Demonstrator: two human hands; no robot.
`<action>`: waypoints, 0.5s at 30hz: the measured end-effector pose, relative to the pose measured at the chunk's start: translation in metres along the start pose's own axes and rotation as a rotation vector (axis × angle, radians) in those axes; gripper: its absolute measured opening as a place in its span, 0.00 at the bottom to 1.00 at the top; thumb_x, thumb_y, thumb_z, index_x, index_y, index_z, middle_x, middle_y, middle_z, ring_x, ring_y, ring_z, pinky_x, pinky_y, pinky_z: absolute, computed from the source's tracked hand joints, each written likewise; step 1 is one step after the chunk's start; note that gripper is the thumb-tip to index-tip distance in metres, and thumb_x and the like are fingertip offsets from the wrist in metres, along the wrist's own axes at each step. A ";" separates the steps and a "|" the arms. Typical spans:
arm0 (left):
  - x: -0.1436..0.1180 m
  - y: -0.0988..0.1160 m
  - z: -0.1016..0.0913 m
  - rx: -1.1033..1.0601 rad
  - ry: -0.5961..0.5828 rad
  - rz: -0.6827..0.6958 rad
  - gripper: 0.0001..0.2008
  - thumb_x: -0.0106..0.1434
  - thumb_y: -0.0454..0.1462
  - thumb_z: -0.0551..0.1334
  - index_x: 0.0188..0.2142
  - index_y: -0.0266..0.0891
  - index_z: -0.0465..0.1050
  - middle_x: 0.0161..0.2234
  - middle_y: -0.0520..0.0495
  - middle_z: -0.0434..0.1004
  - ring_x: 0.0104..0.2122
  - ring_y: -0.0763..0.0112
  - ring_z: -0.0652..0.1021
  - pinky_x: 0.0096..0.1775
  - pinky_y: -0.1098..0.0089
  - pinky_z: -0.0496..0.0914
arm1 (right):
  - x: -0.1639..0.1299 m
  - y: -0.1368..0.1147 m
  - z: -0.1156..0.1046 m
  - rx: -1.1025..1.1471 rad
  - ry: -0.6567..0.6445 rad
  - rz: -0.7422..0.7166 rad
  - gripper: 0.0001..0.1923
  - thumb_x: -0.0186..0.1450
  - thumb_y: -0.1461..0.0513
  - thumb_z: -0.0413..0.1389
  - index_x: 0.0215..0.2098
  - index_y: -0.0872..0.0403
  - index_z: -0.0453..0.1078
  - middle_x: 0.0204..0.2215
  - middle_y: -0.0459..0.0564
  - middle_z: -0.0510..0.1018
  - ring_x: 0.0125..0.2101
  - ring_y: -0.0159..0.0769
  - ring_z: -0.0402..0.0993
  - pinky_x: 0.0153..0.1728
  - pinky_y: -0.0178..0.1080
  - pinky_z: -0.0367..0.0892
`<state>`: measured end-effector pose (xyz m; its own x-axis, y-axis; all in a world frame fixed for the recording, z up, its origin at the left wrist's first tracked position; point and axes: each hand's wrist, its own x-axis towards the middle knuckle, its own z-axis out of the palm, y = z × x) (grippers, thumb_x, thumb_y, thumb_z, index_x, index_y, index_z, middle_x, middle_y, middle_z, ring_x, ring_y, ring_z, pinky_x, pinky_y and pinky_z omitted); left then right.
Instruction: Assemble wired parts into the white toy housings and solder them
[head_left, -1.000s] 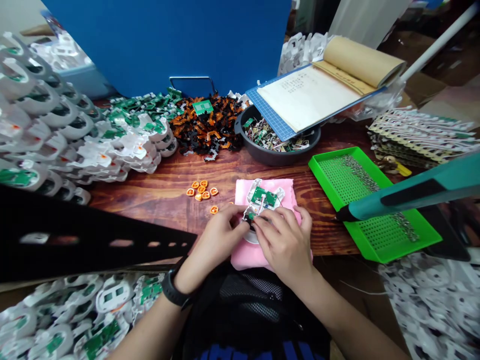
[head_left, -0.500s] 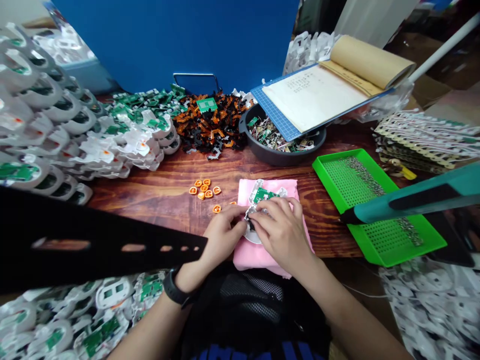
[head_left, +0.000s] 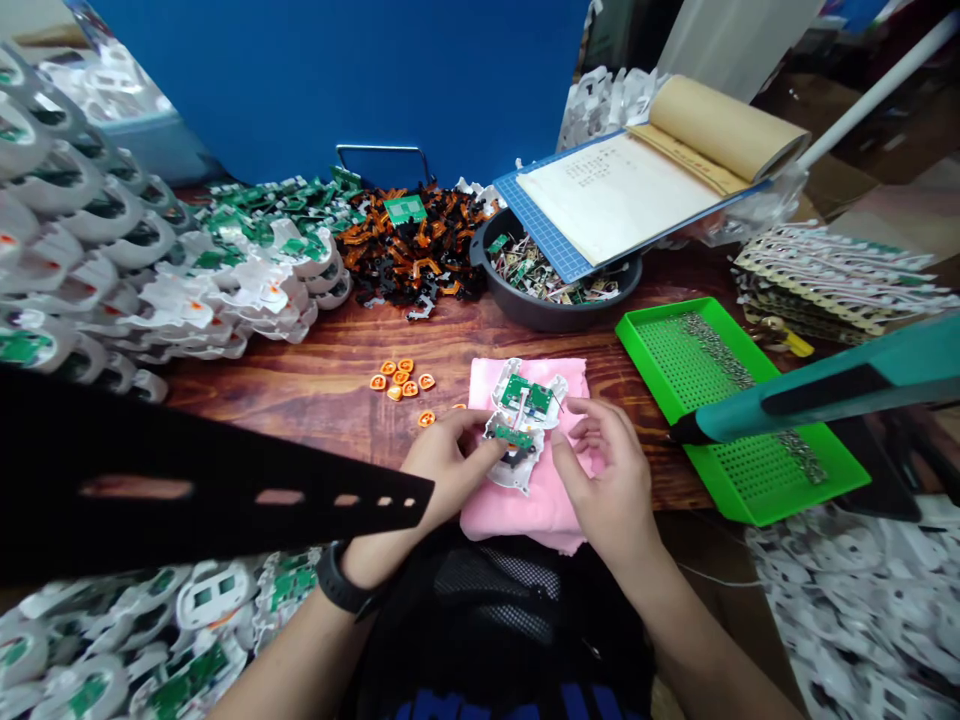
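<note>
Two white plastic controller shell halves lie opened out on a folded pink cloth (head_left: 555, 510). In the far shell half (head_left: 556, 388) sits a green circuit board (head_left: 534, 397); in the near shell half (head_left: 519, 478) is a smaller green board (head_left: 514, 436). White wires run between the boards. My left hand (head_left: 454, 465) holds the near half by its left side, thumb on top and fingers around the edge. To the right of the shells, my right hand (head_left: 607, 470) is lifted, its fingers apart and nothing visible in them.
Several orange buttons (head_left: 401, 378) lie left of the cloth. Behind are orange-black parts (head_left: 420, 245), a dark basin (head_left: 555, 312) and a clipboard (head_left: 600, 200). A teal electric screwdriver (head_left: 810, 390) hangs over a green screw tray (head_left: 652, 370). White shells (head_left: 247, 290) are stacked left.
My right hand has drawn back to the right from the near half and opened, uncovering the boards. The small green board now shows in the near half. My left hand stays at its edge.
</note>
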<state>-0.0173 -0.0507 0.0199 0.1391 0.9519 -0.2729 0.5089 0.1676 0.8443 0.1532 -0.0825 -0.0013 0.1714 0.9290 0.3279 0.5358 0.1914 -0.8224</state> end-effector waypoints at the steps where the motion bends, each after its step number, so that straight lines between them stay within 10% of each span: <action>1: 0.001 0.003 0.000 0.007 0.005 -0.014 0.14 0.57 0.40 0.61 0.41 0.36 0.76 0.31 0.45 0.79 0.31 0.63 0.77 0.32 0.67 0.71 | -0.005 0.001 0.000 0.025 -0.018 0.080 0.16 0.62 0.61 0.56 0.49 0.53 0.66 0.42 0.54 0.72 0.33 0.33 0.71 0.32 0.38 0.72; 8: -0.006 0.014 0.012 -0.110 0.156 -0.022 0.09 0.56 0.41 0.61 0.31 0.37 0.74 0.23 0.50 0.76 0.24 0.70 0.74 0.25 0.73 0.67 | -0.017 -0.005 0.006 0.206 -0.040 0.319 0.29 0.58 0.59 0.60 0.58 0.52 0.63 0.46 0.57 0.71 0.31 0.32 0.73 0.27 0.35 0.73; 15: -0.022 0.012 0.027 -0.145 0.283 0.133 0.06 0.59 0.39 0.60 0.34 0.38 0.72 0.26 0.52 0.74 0.25 0.73 0.75 0.28 0.74 0.69 | -0.007 -0.017 0.005 0.615 -0.200 0.544 0.11 0.61 0.55 0.58 0.39 0.53 0.72 0.33 0.50 0.80 0.32 0.36 0.78 0.35 0.38 0.75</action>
<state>0.0085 -0.0760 0.0236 -0.0557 0.9979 -0.0341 0.3737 0.0525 0.9261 0.1387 -0.0904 0.0084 0.0948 0.9691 -0.2279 -0.1340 -0.2144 -0.9675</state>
